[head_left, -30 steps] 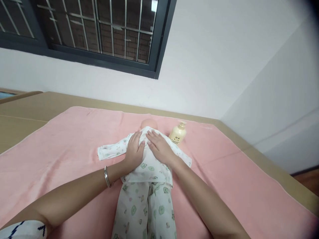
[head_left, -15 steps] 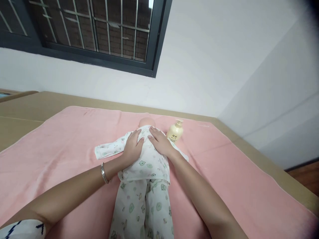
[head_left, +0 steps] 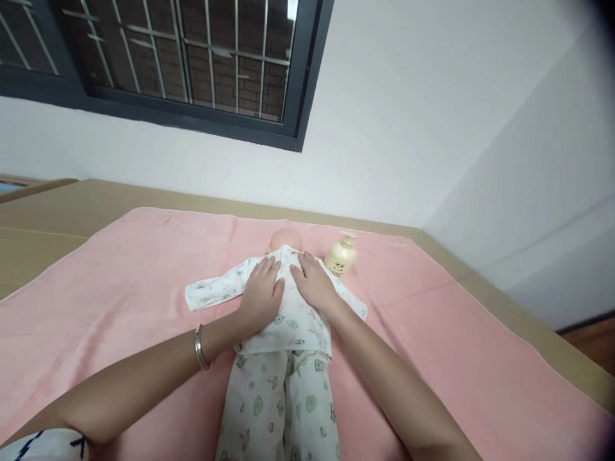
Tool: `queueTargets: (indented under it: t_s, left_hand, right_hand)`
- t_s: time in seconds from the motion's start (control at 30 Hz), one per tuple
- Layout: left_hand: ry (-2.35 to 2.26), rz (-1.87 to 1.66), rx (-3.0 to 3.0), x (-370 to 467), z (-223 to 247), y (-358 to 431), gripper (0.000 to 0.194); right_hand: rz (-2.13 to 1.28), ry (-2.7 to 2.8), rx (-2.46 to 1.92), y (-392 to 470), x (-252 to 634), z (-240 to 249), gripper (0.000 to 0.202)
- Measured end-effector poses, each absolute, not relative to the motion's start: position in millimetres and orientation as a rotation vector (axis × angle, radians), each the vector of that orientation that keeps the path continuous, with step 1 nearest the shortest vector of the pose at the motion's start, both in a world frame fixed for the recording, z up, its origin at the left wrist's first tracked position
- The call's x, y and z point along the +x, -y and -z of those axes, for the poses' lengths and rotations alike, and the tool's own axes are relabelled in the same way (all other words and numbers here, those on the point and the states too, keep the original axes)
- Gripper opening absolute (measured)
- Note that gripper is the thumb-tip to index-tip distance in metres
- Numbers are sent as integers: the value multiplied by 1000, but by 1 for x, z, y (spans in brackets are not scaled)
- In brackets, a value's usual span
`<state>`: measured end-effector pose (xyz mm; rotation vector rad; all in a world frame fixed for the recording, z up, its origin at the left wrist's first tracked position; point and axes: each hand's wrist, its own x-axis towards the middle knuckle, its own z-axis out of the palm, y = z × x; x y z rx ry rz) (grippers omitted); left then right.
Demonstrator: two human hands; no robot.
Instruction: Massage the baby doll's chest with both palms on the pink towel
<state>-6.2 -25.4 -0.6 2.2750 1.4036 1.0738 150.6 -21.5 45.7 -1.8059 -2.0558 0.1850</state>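
A doll in a white patterned top (head_left: 288, 320) and matching trousers (head_left: 259, 403) lies with its bald head (head_left: 286, 239) toward the wall. Its face does not show. My left hand (head_left: 262, 291) rests on the left side of the upper garment, fingers apart and holding nothing. On the right side of the same garment lies my right hand (head_left: 314, 282), also open and flat. A pale yellow pump bottle (head_left: 341, 256) stands just right of the doll's shoulder.
A pink blanket (head_left: 158, 262) lies under the doll, over a light wooden surface (head_left: 52, 205). Behind is a white wall (head_left: 375, 128) with a dark-framed, barred window (head_left: 192, 118). One sleeve extends left.
The camera view has shifted slightly. My left hand's thumb and fingers have changed position a little on the garment; my right hand stays on the other side.
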Motion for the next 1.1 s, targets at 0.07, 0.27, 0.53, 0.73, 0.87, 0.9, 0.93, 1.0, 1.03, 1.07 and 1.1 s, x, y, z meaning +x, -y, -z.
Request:
queueTargets:
  t_s: [0.07, 0.27, 0.53, 0.73, 0.87, 0.9, 0.93, 1.0, 1.03, 1.07, 1.1]
  left_hand:
    - [-1419, -1056, 2260, -8, -4, 17, 49]
    - [-1438, -889, 2340, -6, -15, -7, 46]
    - [-1385, -985, 2515, 0, -12, 35, 46]
    - [-1382, -970, 2366, -11, -20, 9, 45]
    - [-1438, -1009, 2444, -5, -12, 21, 46]
    - [-1419, -1017, 2482, -3, -9, 26, 46]
    - [-1394, -1020, 2509, -1, -8, 30, 45]
    - [-1374, -1018, 2516, -1, -8, 33, 45]
    - [-1374, -1014, 2502, -2, -10, 30, 45]
    - [-1369, -1008, 2484, -4, -12, 25, 45]
    - [-1358, -999, 2464, -7, -15, 19, 45]
  right_hand:
    - [-141, 2049, -1878, 26, 147, -46, 57]
    - [239, 2143, -2023, 66, 114, -48, 49]
    - [-65, 2174, -1839, 29, 151, -59, 44]
    - [74, 2150, -1887, 50, 132, -48, 48]
    - [-51, 2104, -1829, 36, 144, -50, 41]
    - [-95, 2099, -1822, 29, 149, -51, 39]
    - [-123, 2100, -1819, 24, 153, -51, 38]
    - [-115, 2111, -1815, 21, 154, -50, 39]
    - [-85, 2114, -1817, 23, 152, -49, 40]
    - [-52, 2116, -1817, 28, 147, -47, 43]
    - [-25, 2115, -1820, 35, 142, -46, 45]
